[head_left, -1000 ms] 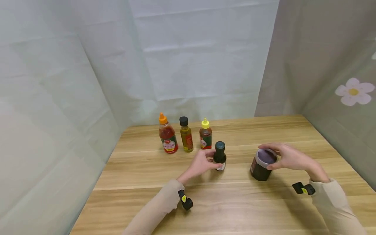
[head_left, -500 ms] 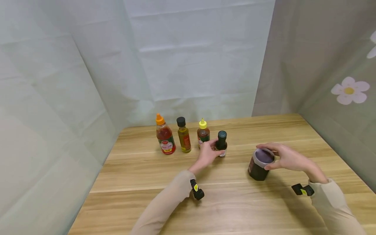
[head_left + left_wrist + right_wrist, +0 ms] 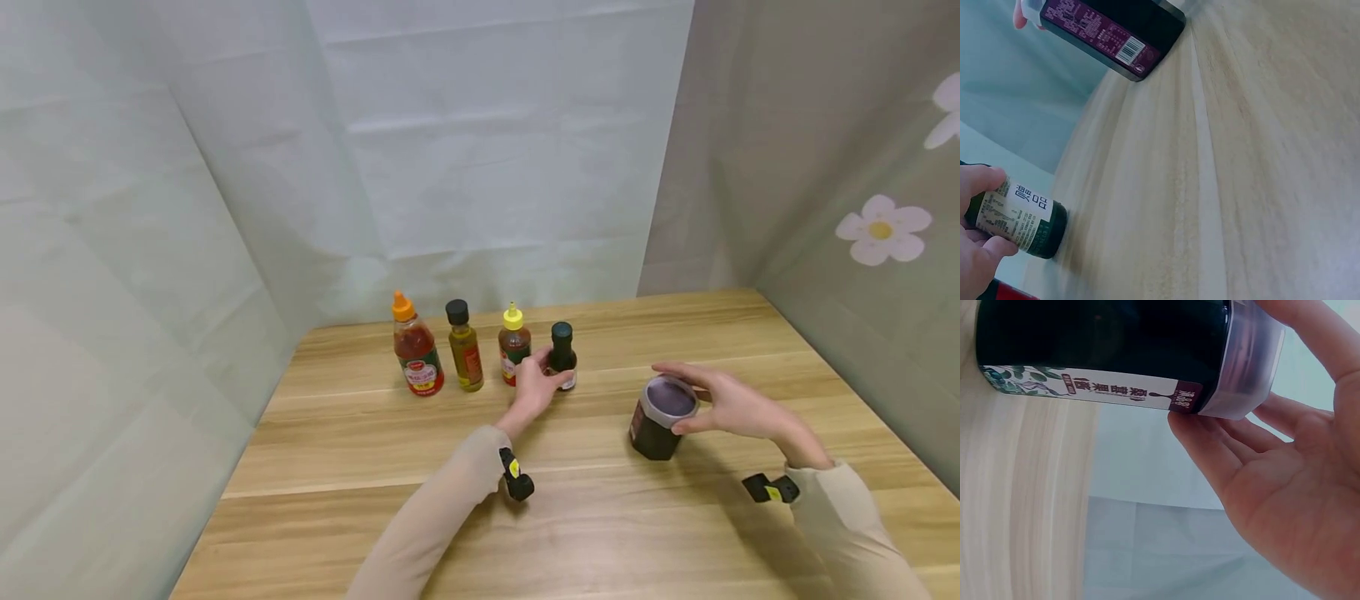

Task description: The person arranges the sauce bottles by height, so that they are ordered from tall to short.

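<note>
My left hand [image 3: 534,390] grips a small dark glass bottle [image 3: 562,357] with a dark green cap. It stands upright at the right end of a row of bottles, beside a yellow-capped sauce bottle [image 3: 514,343]. In the left wrist view, thumb and fingers pinch the bottle's white-labelled side [image 3: 1016,215]. Over on the right, my right hand [image 3: 738,408] holds a dark jar [image 3: 656,437] around its translucent lid [image 3: 1249,362]. The jar is upright, its base at the tabletop, and its white and purple label [image 3: 1116,390] shows in the right wrist view.
Left of the yellow-capped bottle stand an oil bottle [image 3: 466,354] with a black cap and a red sauce bottle [image 3: 417,354] with an orange tip. The wooden table [image 3: 600,517] has pale cloth [image 3: 510,167] behind it and at both sides.
My left hand has carried the dark bottle toward the back of the table, level with the other bottles. The right hand and jar have stayed in place; the head view has shifted slightly.
</note>
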`<state>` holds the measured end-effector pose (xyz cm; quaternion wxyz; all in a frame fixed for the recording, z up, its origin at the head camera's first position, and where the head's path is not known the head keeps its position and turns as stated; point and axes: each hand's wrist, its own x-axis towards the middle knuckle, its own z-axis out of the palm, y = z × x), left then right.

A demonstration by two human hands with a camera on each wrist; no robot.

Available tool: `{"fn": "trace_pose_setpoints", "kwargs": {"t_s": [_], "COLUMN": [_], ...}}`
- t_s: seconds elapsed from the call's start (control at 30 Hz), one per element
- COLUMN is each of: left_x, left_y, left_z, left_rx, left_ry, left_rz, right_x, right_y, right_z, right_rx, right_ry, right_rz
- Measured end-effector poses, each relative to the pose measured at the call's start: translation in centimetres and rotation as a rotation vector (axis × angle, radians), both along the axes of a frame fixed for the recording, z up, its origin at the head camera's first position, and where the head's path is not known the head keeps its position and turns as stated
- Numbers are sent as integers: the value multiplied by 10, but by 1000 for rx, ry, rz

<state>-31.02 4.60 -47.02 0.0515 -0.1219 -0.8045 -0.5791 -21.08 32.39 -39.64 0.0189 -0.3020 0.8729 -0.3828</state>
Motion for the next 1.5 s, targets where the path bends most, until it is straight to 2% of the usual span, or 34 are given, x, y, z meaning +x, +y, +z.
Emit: {"fn": "trace_pose_setpoints", "kwargs": {"t_s": [0.1, 0.33, 0.53, 0.77, 1.13, 1.5], "left_x": [0, 1, 3, 1, 0, 0], "left_y": [0, -2, -4, -2, 0, 0], "left_z": [-3, -10, -11, -9, -6, -8], "left_rx": [-10, -74, -124, -149, -168, -202], "left_ry": [12, 96, 172, 109, 102, 91], "left_rz": [2, 6, 9, 10, -3, 11], "right_x": [0, -1, -3, -9, -42, -81], "right_y": [0, -1, 0, -1, -16, -29], "right_z": [-2, -3, -2, 0, 7, 2], "right_rx": [-1, -2, 41, 82, 44, 23], "right_ry": [-1, -17, 10, 46, 115, 22], "right_rz": [-8, -14, -39, -82, -158, -288]}}
